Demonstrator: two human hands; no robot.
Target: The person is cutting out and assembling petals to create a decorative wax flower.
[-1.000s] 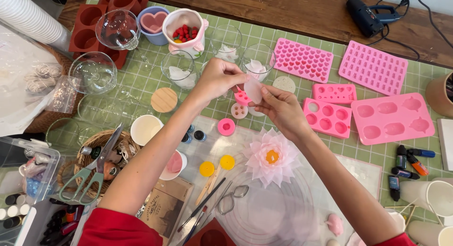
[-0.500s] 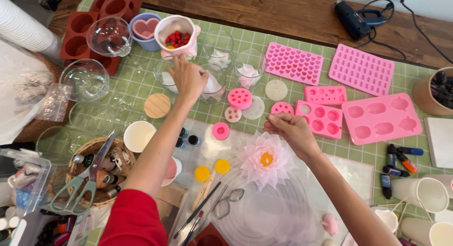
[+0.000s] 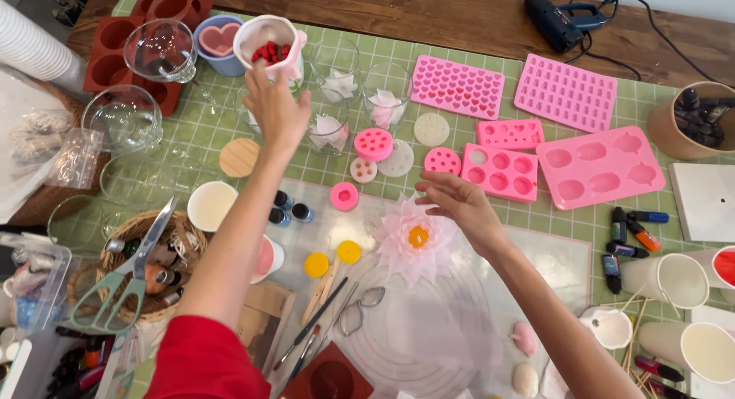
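Observation:
My left hand (image 3: 274, 108) reaches far across the green grid mat (image 3: 597, 223) and touches the side of a white cup (image 3: 268, 37) filled with small red pieces. My right hand (image 3: 458, 204) hovers with fingers spread and nothing in it, just right of a pale pink flower (image 3: 414, 243) with a yellow centre. A small round pink mould (image 3: 373, 144) and another one (image 3: 442, 161) lie between the two hands.
Pink silicone moulds (image 3: 599, 166) fill the right half of the mat. Glass bowls (image 3: 122, 119) and red moulds (image 3: 115, 43) stand at the left. A basket with scissors (image 3: 126, 280) sits near left. Paper cups (image 3: 664, 280) and dye bottles (image 3: 624, 234) are at the right.
Both hands were together above the mat's middle. My left hand has since moved away to the far white cup, and my right hand has dropped toward the flower.

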